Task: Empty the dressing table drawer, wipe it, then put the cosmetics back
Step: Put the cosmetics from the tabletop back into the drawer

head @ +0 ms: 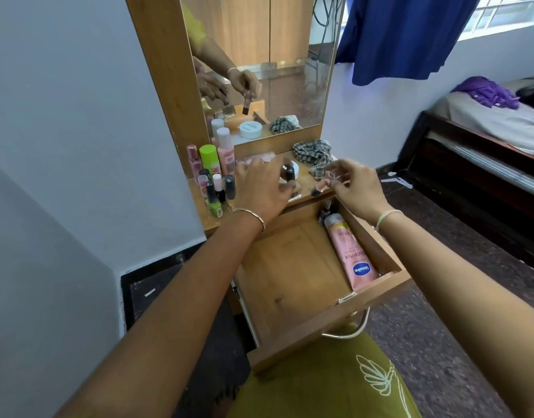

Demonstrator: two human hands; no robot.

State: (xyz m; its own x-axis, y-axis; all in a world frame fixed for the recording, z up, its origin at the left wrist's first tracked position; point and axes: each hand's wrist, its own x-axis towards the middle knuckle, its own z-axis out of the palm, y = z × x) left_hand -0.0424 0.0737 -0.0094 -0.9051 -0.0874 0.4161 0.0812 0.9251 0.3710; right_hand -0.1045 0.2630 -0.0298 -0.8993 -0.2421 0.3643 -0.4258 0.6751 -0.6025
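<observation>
The wooden drawer stands pulled out below the dressing table top. A pink Vaseline lotion bottle lies along its right wall, with a small dark bottle behind it at the back corner. My right hand pinches a small pink lip-gloss tube above the drawer's back edge. My left hand reaches over the table top, its fingers around a small dark-capped tube. Several bottles and nail polishes stand at the table's left. A checked cloth lies at the back right.
A mirror rises behind the table top and reflects both hands. A white jar sits behind my left hand. A white wall is at the left, a bed at the right, a blue curtain above it.
</observation>
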